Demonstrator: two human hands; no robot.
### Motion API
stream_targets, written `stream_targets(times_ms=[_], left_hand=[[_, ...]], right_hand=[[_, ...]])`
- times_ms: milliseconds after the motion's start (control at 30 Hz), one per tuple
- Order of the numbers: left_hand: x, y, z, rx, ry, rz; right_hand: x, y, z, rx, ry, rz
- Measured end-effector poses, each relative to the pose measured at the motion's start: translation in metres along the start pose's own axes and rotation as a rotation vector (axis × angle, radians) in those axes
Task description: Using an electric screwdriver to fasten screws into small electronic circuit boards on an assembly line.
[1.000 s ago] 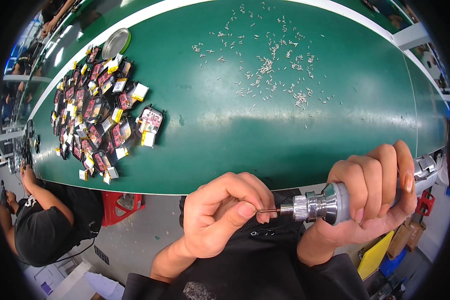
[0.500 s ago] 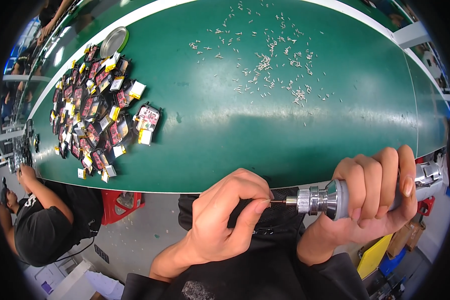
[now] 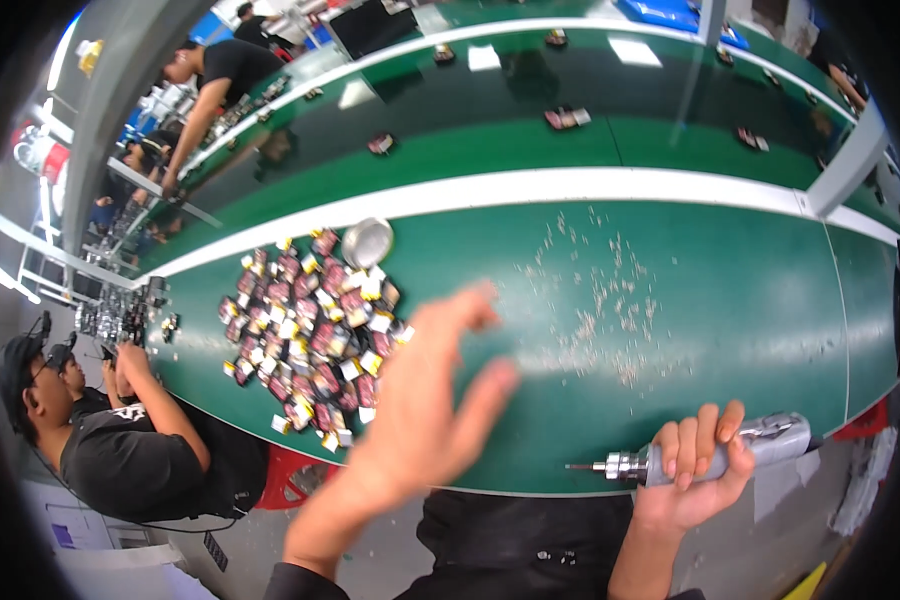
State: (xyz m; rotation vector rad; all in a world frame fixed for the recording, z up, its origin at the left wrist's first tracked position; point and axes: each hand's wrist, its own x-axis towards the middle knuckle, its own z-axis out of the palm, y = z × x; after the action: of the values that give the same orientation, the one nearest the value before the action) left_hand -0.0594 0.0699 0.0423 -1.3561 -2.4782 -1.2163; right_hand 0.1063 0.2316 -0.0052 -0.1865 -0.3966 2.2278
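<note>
My left hand is raised over the green table, smeared by motion, with thumb and fingers apart and nothing visible between them. It is nearest to a heap of small black-cased electronic units with white-and-yellow battery packs, and it covers the heap's right edge. In my right hand, near the table's front edge, is a silver-grey electric screwdriver, its thin bit pointing left. Scattered tiny screws lie on the table beyond the screwdriver.
A round metal tin stands behind the heap. Past a white rail, a green conveyor belt carries several spaced units. A grey post rises at the right. Co-workers sit at the left, near a red stool.
My left hand has left the screwdriver's bit and moved up over the table, fingers spreading. The screwdriver, still in my right hand, sits lower. The view has tilted up, showing the belt.
</note>
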Motion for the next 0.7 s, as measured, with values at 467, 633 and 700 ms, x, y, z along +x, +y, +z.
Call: stream_targets(times_ms=[467,633,700], left_hand=[[0.174,-0.261,-0.05,0.674,0.113,-0.313],[0.154,-0.215,-0.058,0.538,0.052,-0.092],[0.131,-0.155,-0.043,0.396,-0.075,-0.017]], right_hand=[[-0.003,0.008,0.008,-0.003,-0.03,0.257],[-0.011,-0.002,0.005,0.009,-0.026,0.278],[-0.012,-0.003,0.0,-0.006,0.006,0.263]])
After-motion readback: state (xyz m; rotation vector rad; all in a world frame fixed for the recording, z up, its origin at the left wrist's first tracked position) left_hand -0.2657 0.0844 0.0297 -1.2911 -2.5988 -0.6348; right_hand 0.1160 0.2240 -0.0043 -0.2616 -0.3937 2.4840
